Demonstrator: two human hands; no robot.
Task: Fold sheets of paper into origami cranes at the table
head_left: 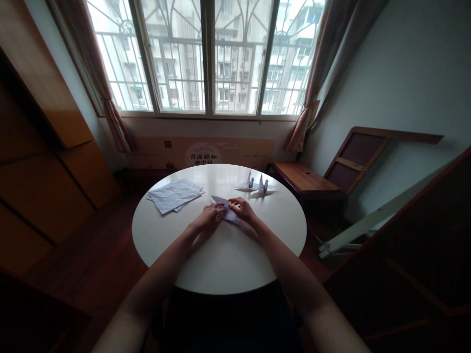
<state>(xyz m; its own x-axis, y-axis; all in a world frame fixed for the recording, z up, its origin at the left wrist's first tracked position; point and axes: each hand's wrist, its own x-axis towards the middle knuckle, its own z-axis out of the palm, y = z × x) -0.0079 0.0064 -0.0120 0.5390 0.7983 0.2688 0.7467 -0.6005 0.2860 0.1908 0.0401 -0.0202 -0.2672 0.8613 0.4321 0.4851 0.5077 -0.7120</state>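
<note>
A folded piece of pale purple paper (230, 214) lies near the middle of the round white table (224, 264), with pointed ends at its far left and near right. At its left edge, my left hand (212, 215) has its fingers bent onto the paper. My right hand (241, 209) is closed on the paper's upper right side, thumb and fingers pinching close to the edge. Both hands rest low over the tabletop and partly cover the folds. Beyond my right hand stand two folded paper cranes (250, 182), wings spread.
Several loose sheets of pale paper (174, 195) are stacked unevenly at the table's left. A low wooden bench (305, 176) stands behind on the right, near a leaning wooden frame (356, 157). A printed cardboard panel (154, 152) sits below the barred window (209, 63).
</note>
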